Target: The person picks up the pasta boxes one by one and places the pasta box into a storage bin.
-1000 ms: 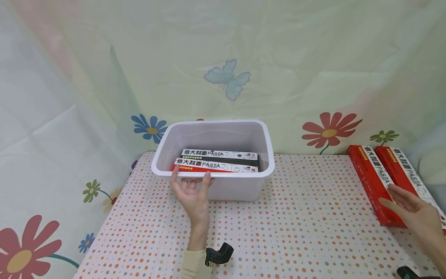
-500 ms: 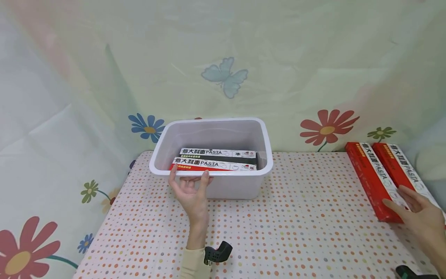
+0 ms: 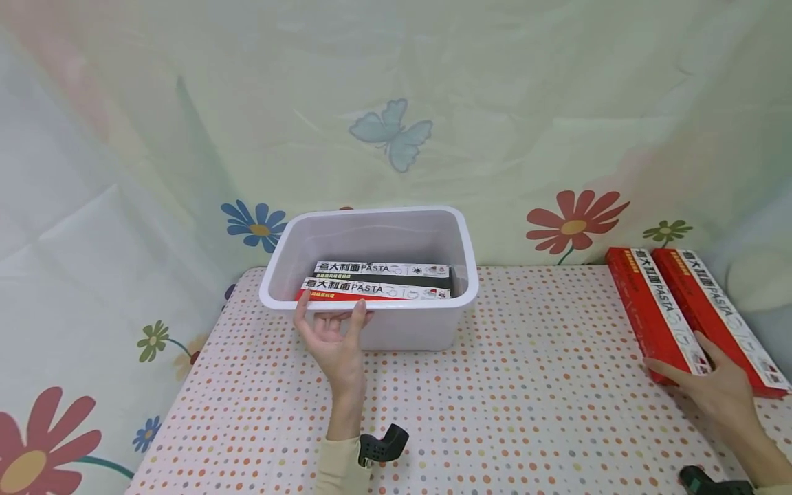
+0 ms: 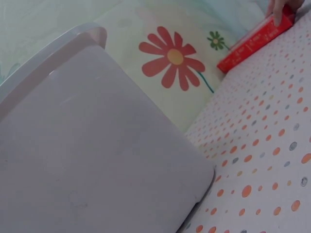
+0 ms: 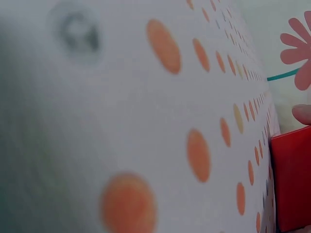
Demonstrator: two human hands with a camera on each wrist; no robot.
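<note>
In the head view my left hand [image 3: 334,350] holds the near rim of a white plastic tub [image 3: 411,330], its thumb and a finger at the lip and other fingers tucked beneath. Inside the tub are a red-and-white pasta box [image 3: 377,289] and, behind it, a black-and-white pasta box [image 3: 383,269]. At the right, my right hand [image 3: 718,385] grips the near end of a red pasta box [image 3: 643,309], thumb on its left side and fingers on its right. That box's end [image 5: 294,179] shows at the right wrist view's edge.
A second red pasta box [image 3: 687,295] lies just right of the gripped one. The dotted tablecloth [image 3: 526,412] spreads between the tub and those boxes. A flower-printed curtain [image 3: 495,137] hangs behind the table.
My right hand has moved left and closed on the near end of the left red box. My left hand stays at the tub's rim. The head view has shifted slightly.
</note>
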